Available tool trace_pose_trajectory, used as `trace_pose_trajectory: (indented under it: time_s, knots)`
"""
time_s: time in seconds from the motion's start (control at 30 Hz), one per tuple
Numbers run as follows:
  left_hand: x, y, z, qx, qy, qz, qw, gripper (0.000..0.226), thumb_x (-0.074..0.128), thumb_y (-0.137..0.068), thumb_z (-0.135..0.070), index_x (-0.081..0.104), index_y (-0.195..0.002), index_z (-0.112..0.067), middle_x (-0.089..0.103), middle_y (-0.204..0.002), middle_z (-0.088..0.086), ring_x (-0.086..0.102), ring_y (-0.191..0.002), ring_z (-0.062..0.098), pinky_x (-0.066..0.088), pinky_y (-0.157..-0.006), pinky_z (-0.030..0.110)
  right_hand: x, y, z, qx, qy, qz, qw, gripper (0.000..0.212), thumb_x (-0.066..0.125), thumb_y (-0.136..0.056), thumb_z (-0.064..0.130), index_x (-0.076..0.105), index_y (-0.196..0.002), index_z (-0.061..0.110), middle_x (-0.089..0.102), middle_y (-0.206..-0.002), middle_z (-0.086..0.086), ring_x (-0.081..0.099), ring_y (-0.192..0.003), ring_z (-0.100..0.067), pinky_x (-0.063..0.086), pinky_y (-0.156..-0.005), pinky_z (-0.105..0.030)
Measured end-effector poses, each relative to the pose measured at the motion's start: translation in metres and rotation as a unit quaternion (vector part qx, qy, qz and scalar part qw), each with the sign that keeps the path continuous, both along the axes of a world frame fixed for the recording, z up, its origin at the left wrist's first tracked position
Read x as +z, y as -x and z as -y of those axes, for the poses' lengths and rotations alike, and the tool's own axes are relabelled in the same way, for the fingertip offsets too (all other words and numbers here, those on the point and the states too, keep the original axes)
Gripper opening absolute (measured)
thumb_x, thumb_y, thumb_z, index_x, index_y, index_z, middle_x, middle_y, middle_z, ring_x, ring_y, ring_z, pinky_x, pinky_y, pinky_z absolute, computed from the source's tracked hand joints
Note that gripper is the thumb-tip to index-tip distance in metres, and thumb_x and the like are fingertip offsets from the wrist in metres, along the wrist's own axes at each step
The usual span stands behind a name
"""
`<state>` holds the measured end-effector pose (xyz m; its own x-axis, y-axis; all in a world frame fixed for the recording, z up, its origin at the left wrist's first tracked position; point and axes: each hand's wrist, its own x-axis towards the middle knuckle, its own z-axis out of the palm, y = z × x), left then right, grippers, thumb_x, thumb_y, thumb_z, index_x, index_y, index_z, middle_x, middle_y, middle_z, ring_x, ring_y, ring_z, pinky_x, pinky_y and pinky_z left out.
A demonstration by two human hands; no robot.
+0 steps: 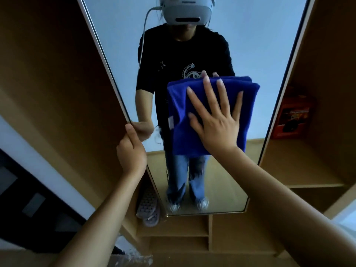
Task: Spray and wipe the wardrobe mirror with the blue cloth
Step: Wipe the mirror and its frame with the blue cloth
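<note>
Your right hand (217, 120) lies flat on the cloth (210, 116), fingers (207, 91) straight and spread, pressing it against the middle of the mirror (250, 54); it grips nothing, it only pushes. Your left hand (132, 149) curls round the mirror's left edge at about the same height, steadying the door. You look to be mid-wipe, so keep the palm flat and the cloth folded, work in overlapping passes from the top down, and keep your left grip firm so the door does not swing under the push. No spray bottle is in view, and I cannot tell from here whether the glass is wet. The lower glass and the top corners likely need covering. To the right, an orange box (292, 118) stands on an open shelf (308, 182) just beside the mirror's edge; mind your elbow there. Slippers (148, 209) lie low at the left, behind the door, and should not hinder you.
</note>
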<state>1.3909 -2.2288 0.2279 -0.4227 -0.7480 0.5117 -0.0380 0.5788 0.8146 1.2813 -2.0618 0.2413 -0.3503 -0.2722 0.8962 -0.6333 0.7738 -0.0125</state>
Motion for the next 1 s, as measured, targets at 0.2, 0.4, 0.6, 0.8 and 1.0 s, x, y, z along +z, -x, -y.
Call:
trace_pose_trajectory:
  time_s: [0.2, 0.4, 0.6, 0.8, 1.0]
  knots:
    - [-0.007, 0.001, 0.007, -0.029, -0.037, -0.011, 0.999, 0.056, 0.024, -0.103, -0.043, 0.067, -0.09, -0.009, 0.067, -0.08, -0.001, 0.062, -0.071, 0.002, 0.04, -0.056, 0.003, -0.054, -0.011, 0.021, 0.027, -0.066, -0.004, 0.997, 0.055, 0.033, -0.1, 0.048, 0.016, -0.151, 0.04, 0.004, -0.162, 0.005, -0.019, -0.148, -0.013, -0.016, -0.116, -0.051]
    - [-0.004, 0.002, 0.003, -0.009, -0.037, -0.012, 0.999, 0.05, 0.026, -0.105, -0.034, 0.068, -0.098, -0.009, 0.059, -0.078, -0.008, 0.051, -0.065, -0.008, 0.039, -0.056, 0.001, -0.134, -0.02, 0.026, 0.062, -0.166, -0.003, 0.984, 0.059, 0.022, -0.102, 0.046, -0.006, -0.153, 0.04, -0.02, -0.161, 0.009, -0.017, -0.148, -0.014, 0.0, -0.116, -0.051]
    - [-0.005, 0.004, 0.006, -0.016, -0.041, -0.008, 0.999, 0.045, 0.026, -0.105, -0.037, 0.063, -0.082, -0.024, 0.059, -0.07, -0.018, 0.056, -0.063, -0.01, 0.038, -0.053, 0.005, -0.12, -0.02, 0.03, 0.05, -0.172, -0.009, 0.984, 0.051, 0.023, -0.102, 0.045, 0.009, -0.152, 0.044, -0.001, -0.159, 0.009, -0.003, -0.148, -0.014, -0.002, -0.116, -0.05]
    - [-0.005, -0.002, 0.007, -0.047, -0.155, -0.027, 0.987, 0.055, 0.02, -0.103, -0.047, 0.057, -0.072, -0.021, 0.063, -0.072, -0.004, 0.059, -0.059, -0.003, 0.045, -0.061, 0.016, -0.022, -0.033, 0.069, 0.052, -0.048, -0.032, 0.997, 0.047, 0.03, -0.105, 0.044, 0.022, -0.151, 0.04, 0.022, -0.16, 0.004, 0.007, -0.149, -0.018, -0.01, -0.117, -0.05]
    - [-0.002, -0.002, 0.021, -0.117, -0.34, -0.054, 0.931, 0.067, 0.024, -0.093, -0.068, 0.04, -0.143, -0.026, 0.048, -0.143, 0.004, 0.05, -0.126, 0.022, 0.04, -0.105, 0.039, -0.027, -0.043, 0.092, 0.056, -0.044, -0.027, 0.997, 0.052, 0.034, -0.102, 0.053, 0.025, -0.151, 0.039, 0.023, -0.16, 0.004, 0.009, -0.148, -0.02, -0.009, -0.117, -0.051]
